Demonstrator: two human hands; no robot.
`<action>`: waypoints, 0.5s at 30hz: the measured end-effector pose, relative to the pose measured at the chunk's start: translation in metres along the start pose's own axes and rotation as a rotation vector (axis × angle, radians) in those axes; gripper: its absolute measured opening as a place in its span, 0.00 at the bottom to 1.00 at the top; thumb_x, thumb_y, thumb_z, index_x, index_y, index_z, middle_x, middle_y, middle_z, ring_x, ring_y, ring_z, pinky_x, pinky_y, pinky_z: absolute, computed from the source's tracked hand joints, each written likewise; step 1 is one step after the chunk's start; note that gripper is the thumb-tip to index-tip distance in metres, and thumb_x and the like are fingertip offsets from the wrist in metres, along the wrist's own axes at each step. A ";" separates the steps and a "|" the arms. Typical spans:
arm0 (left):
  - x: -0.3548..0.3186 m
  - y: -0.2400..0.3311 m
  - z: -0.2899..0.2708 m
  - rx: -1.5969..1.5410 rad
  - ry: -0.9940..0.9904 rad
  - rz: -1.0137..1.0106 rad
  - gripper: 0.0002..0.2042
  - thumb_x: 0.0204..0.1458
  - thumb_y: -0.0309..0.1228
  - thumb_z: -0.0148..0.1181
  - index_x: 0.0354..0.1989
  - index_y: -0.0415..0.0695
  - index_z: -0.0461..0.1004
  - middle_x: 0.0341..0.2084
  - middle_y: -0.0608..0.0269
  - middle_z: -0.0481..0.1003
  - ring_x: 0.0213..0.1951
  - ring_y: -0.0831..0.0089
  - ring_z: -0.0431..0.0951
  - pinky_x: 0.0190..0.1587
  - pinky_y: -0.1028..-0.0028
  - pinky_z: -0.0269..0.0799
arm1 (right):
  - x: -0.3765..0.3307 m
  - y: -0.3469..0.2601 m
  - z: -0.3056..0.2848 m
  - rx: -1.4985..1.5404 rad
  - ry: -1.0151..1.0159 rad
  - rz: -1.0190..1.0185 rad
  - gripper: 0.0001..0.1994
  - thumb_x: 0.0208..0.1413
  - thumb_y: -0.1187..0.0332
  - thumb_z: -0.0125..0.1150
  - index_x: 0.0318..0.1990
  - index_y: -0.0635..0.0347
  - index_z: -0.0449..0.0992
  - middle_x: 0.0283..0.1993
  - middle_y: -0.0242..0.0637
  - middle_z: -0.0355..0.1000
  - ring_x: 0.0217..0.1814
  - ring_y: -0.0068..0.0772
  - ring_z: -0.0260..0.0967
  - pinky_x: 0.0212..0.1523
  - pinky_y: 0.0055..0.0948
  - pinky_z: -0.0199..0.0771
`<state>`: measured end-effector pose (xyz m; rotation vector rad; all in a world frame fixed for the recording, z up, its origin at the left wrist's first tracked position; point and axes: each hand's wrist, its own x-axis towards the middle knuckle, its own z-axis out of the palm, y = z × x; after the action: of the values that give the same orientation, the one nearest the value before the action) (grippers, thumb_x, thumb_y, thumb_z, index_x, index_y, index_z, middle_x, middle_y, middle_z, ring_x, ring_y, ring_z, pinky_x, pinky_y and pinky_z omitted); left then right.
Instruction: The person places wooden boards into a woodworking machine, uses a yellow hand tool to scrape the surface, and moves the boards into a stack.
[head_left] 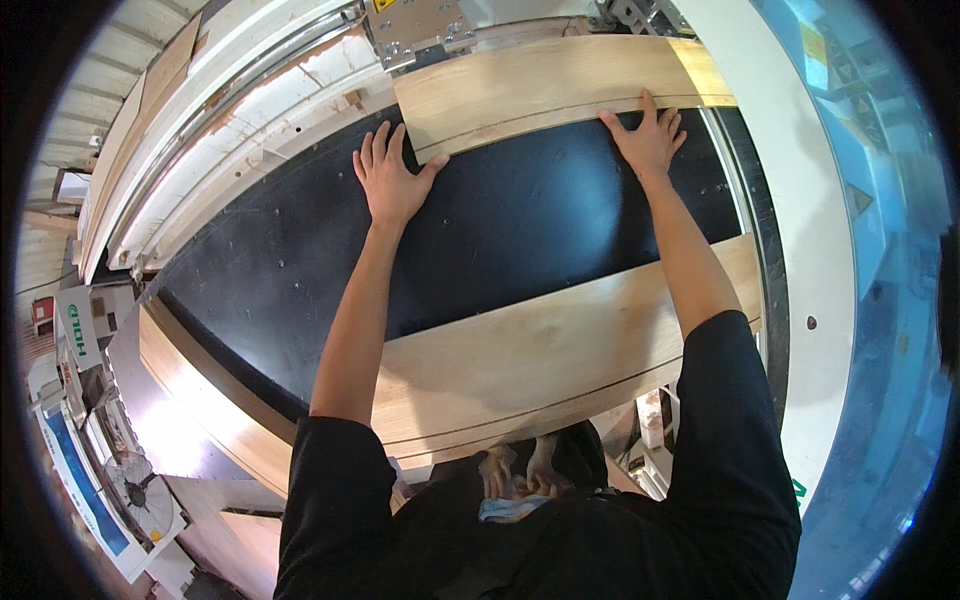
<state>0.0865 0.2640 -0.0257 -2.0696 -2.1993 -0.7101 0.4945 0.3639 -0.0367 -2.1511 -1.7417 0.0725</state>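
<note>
A long pale wooden board [540, 90] with a dark groove along its near edge lies at the far side of a black work surface [510, 220]. My left hand [393, 180] is at its left end, fingers spread; the thumb meets the near left corner while the other fingers reach past the end. Near the board's right part, my right hand [650, 145] has its fingers apart, thumb and fingertips on the near edge. Neither hand is closed around anything. Under my forearms a second grooved wooden board [530, 350] lies across the near side.
A metal machine part [420, 30] stands at the left end of the far board. On the right runs a white machine frame [815, 250] beside a blue translucent cover [895, 290]. More wooden boards [205, 390] lie at the left, with a round fan [140, 490] beyond.
</note>
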 end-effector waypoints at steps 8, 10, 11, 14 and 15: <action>0.001 -0.001 0.001 0.028 -0.059 0.045 0.42 0.57 0.63 0.60 0.70 0.42 0.67 0.72 0.54 0.61 0.75 0.52 0.54 0.76 0.46 0.42 | 0.002 0.001 -0.003 0.005 -0.027 0.016 0.59 0.44 0.17 0.54 0.79 0.44 0.52 0.79 0.74 0.38 0.85 0.68 0.26 0.79 0.66 0.21; 0.001 -0.001 0.003 0.038 -0.052 0.056 0.42 0.57 0.63 0.59 0.70 0.42 0.66 0.72 0.53 0.61 0.76 0.52 0.54 0.76 0.45 0.42 | 0.001 0.002 -0.002 0.023 -0.024 0.017 0.60 0.44 0.17 0.55 0.79 0.45 0.52 0.78 0.75 0.38 0.84 0.69 0.26 0.78 0.66 0.20; -0.001 -0.003 0.005 0.061 -0.060 0.050 0.42 0.58 0.64 0.58 0.71 0.43 0.65 0.72 0.54 0.61 0.75 0.52 0.54 0.76 0.45 0.43 | 0.002 0.001 -0.001 0.024 -0.027 0.008 0.59 0.44 0.17 0.55 0.79 0.45 0.52 0.78 0.75 0.38 0.84 0.70 0.27 0.78 0.66 0.21; -0.003 -0.003 0.006 0.056 -0.034 0.052 0.42 0.59 0.64 0.57 0.72 0.43 0.64 0.72 0.53 0.61 0.75 0.52 0.55 0.76 0.45 0.43 | 0.001 0.000 0.001 0.032 -0.023 -0.009 0.59 0.45 0.17 0.55 0.78 0.45 0.52 0.78 0.75 0.38 0.84 0.71 0.27 0.78 0.66 0.21; -0.003 -0.002 0.006 0.077 -0.040 0.049 0.43 0.59 0.65 0.56 0.72 0.43 0.63 0.72 0.54 0.61 0.75 0.53 0.55 0.76 0.45 0.43 | 0.002 0.001 0.001 0.035 -0.015 -0.018 0.59 0.45 0.17 0.54 0.78 0.46 0.52 0.78 0.75 0.38 0.84 0.71 0.26 0.78 0.66 0.21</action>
<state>0.0866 0.2636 -0.0330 -2.1107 -2.1513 -0.5758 0.4955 0.3654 -0.0372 -2.1151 -1.7550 0.1131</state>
